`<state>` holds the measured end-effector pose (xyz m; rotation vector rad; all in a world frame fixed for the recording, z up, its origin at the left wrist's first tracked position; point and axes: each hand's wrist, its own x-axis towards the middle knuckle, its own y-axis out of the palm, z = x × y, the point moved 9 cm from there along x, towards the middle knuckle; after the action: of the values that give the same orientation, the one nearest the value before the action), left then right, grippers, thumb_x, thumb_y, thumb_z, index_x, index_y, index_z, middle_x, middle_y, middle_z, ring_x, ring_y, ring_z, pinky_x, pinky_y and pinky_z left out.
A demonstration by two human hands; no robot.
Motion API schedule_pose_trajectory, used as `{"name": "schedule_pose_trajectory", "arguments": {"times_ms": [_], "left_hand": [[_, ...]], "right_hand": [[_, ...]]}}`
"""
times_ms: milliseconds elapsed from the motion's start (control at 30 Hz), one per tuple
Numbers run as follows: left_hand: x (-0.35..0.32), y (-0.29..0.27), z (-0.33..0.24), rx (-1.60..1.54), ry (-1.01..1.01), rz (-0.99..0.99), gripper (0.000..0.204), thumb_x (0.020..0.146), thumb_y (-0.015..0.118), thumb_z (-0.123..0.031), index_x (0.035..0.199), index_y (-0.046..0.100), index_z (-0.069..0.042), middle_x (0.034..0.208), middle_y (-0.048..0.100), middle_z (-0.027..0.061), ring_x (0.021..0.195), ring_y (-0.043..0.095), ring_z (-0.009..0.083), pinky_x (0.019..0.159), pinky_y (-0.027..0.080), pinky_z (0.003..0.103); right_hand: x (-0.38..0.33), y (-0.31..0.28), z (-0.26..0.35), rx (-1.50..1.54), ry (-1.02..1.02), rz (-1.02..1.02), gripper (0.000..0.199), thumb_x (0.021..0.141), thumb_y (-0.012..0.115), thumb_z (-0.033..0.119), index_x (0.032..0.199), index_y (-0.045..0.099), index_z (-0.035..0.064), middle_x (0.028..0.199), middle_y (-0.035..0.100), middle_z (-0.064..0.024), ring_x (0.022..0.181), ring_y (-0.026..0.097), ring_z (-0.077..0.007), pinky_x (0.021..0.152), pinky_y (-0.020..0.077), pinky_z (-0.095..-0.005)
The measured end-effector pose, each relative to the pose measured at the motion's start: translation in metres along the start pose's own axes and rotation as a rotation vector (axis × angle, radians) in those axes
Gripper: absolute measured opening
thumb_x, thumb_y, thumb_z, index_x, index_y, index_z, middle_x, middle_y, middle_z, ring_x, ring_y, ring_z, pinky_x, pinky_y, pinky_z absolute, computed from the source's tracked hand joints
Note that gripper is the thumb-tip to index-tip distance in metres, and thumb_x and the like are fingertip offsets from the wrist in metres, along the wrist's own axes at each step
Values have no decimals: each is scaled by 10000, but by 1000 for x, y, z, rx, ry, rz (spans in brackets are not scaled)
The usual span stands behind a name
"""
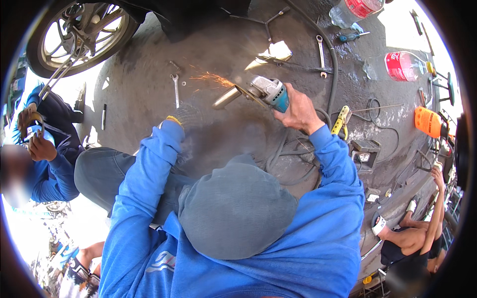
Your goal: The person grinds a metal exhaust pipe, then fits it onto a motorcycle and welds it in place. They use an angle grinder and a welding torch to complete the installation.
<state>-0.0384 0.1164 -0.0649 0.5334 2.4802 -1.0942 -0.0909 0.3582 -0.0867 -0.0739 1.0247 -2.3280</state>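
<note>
My bare right hand [299, 108] is wrapped round the teal and silver body of an angle grinder [271, 92]. The grinder's thin disc [252, 96] meets a short metal tube [227, 98], and orange sparks [213, 77] fly off to the left. Beside the tube's near end is my left hand [188, 117] in a dark grey glove with a yellow cuff edge. Its fingers are blurred against the dark ground, so their grip does not show. A combination wrench [175, 90] lies just beyond that glove.
A motorcycle wheel [82, 37] stands at the far left. Another wrench [321, 55], a three-armed wrench [268, 24], a blue screwdriver [354, 36] and plastic bottles [397, 66] lie beyond. Cables and a socket box [365, 155] are at right. People sit on both sides.
</note>
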Motion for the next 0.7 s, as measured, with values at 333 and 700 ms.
{"name": "schedule_pose_trajectory", "arguments": {"times_ms": [333,700], "left_hand": [[7,5,12,127,-84,111,602,814,732,-413,1296,604,-76,1203,643,210,1097,621,374,952,484,426],[14,0,21,164,-96,121,561,806,724,-435,1177,675,-16,1065,693,249,1024,660,410,895,509,464]], "right_hand": [[-16,11,10,48,85,-175,639,730,786,200,1273,511,7,1042,685,-278,962,675,-461,835,546,-482],[-12,6,3,-117,95,-210,676,724,793,252,1288,510,9,1066,689,-250,973,674,-454,831,546,-481]]}}
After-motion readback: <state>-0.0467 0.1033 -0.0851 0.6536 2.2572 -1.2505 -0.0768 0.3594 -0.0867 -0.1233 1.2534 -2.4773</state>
